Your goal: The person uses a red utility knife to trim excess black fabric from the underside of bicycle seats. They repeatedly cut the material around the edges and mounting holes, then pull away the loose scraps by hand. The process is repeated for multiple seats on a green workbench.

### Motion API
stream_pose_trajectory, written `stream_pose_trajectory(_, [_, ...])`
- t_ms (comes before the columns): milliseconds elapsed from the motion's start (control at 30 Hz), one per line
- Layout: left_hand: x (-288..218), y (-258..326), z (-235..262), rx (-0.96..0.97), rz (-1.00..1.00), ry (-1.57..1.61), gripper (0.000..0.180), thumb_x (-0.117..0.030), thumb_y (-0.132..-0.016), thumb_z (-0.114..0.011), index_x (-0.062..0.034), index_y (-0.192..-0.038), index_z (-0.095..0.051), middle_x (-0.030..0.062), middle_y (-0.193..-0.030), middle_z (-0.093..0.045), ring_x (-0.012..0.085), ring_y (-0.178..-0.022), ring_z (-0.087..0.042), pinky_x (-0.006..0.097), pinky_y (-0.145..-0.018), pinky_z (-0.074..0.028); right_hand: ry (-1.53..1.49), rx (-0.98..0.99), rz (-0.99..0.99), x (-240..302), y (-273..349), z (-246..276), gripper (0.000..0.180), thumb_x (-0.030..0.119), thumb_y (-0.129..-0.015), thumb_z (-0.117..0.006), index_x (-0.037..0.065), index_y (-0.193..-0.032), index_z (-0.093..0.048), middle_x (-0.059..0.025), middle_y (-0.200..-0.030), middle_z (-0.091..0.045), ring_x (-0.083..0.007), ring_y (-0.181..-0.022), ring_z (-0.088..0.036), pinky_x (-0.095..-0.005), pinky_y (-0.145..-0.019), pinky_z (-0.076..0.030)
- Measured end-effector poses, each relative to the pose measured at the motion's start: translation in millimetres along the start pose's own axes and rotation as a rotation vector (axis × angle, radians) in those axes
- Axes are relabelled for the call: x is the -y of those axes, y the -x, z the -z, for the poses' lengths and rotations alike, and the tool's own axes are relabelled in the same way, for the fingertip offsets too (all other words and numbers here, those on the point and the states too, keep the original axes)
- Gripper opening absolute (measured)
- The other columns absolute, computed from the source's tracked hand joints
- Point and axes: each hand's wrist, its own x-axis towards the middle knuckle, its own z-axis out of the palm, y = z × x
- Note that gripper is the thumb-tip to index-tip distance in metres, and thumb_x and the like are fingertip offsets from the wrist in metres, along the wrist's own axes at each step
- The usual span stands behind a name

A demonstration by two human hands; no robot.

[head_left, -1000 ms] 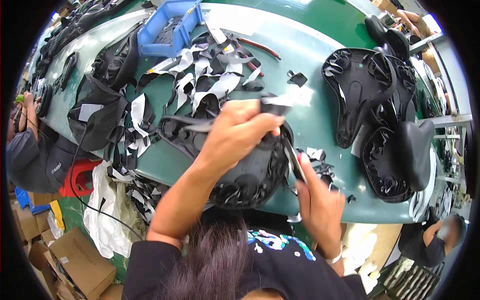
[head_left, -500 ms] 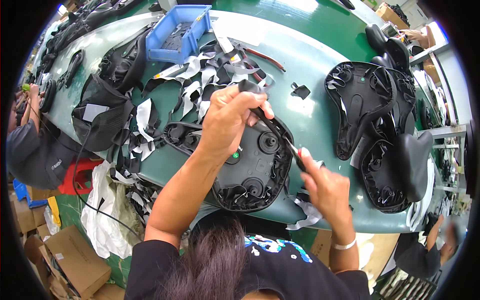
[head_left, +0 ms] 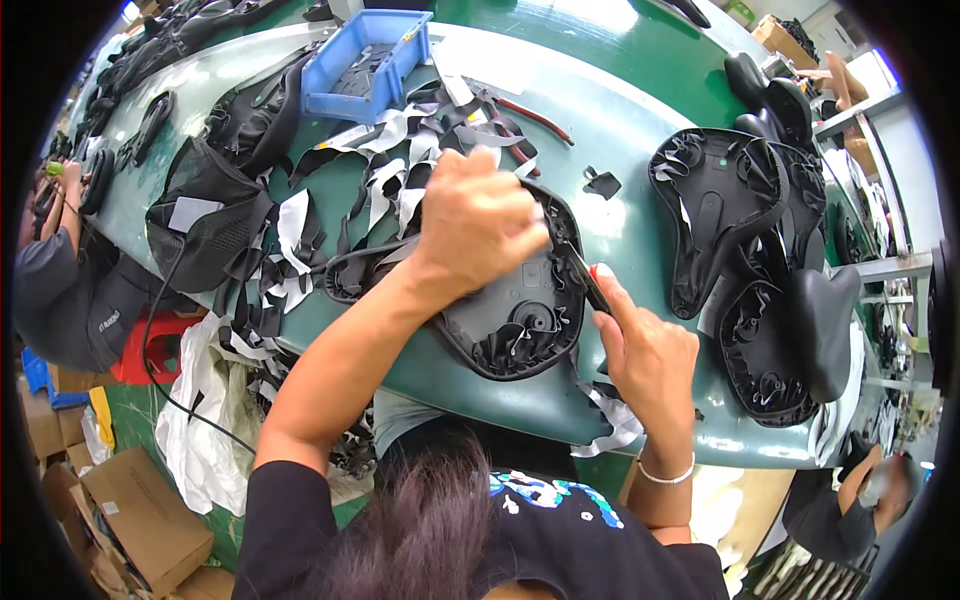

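A bicycle saddle (head_left: 497, 316) lies underside up on the bench in front of me, its nose to the left and its wide end to the right. Gathered black cover material lines its rim. Over the saddle's far middle my left hand (head_left: 478, 222) is closed in a slightly blurred fist; what its fingers hold is hidden. My right hand (head_left: 648, 365) grips a slim dark tool with a red part (head_left: 598, 277), likely a trimming knife. The tool's tip is at the saddle's right rim.
Black and white fabric scraps (head_left: 395, 150) lie beyond the saddle, near a blue bin (head_left: 365, 70). More saddles (head_left: 712, 205) are stacked at the right. A black mesh piece (head_left: 200, 215) lies left. A co-worker (head_left: 70, 270) sits at the far left; another person (head_left: 850, 510) is lower right.
My left hand has turned over into a fist, and the black strip it pinched no longer shows. The saddle has shifted slightly away from me. My right hand stays near the rim with the tool.
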Motion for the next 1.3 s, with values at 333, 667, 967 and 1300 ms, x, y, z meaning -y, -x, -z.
stream_pose_trajectory(333, [-9.1,39.2,25.4,-0.301,1.131,1.348,0.039,-0.03,-0.099,-0.045,-0.0001,-0.101,-0.069,0.0127,-0.128,-0.056,0.0191,-0.122,-0.046,0.034,-0.105,-0.029,0.117,0.054,0.277,-49.2,-38.5,17.0,0.042,0.021,-0.085,-0.063,0.03,-0.126,-0.058,-0.0088,-0.06,-0.054,-0.0266,-0.05,-0.054,-0.0384,-0.048,-0.04])
stream_pose_trajectory(667, [17.4,24.7,148.4,-0.225,0.274,1.32,0.053,-0.035,-0.103,-0.029,-0.0097,-0.064,-0.056,0.0019,-0.06,-0.057,0.0228,-0.086,-0.045,0.043,-0.094,-0.03,0.254,0.247,0.422,-54.5,-30.2,47.9,0.047,0.017,-0.083,-0.065,0.022,-0.129,-0.055,-0.005,-0.056,-0.048,-0.0211,-0.049,-0.046,-0.0356,-0.056,-0.035])
stream_pose_trajectory(967, [17.6,-22.4,18.0,0.924,0.117,0.104,0.025,-0.025,-0.075,-0.072,-0.0038,-0.085,-0.064,0.0134,-0.105,-0.06,0.0321,-0.107,-0.048,0.039,-0.089,-0.041,0.028,0.281,0.22,-45.4,-10.9,49.7,0.047,0.02,-0.084,-0.063,0.018,-0.13,-0.054,-0.0075,-0.054,-0.052,-0.0275,-0.046,-0.05,-0.0379,-0.05,-0.037])
stream_pose_trajectory(1300, [-5.8,-69.3,0.1,-0.361,0.828,1.267,0.021,-0.017,-0.091,-0.051,-0.0056,-0.074,-0.048,0.0017,-0.061,-0.043,0.0116,-0.052,-0.04,0.024,-0.05,-0.031,0.046,0.232,0.126,-46.0,52.1,32.2,0.053,0.025,-0.084,-0.066,0.015,-0.134,-0.051,-0.0068,-0.053,-0.051,-0.0264,-0.043,-0.05,-0.0376,-0.044,-0.038])
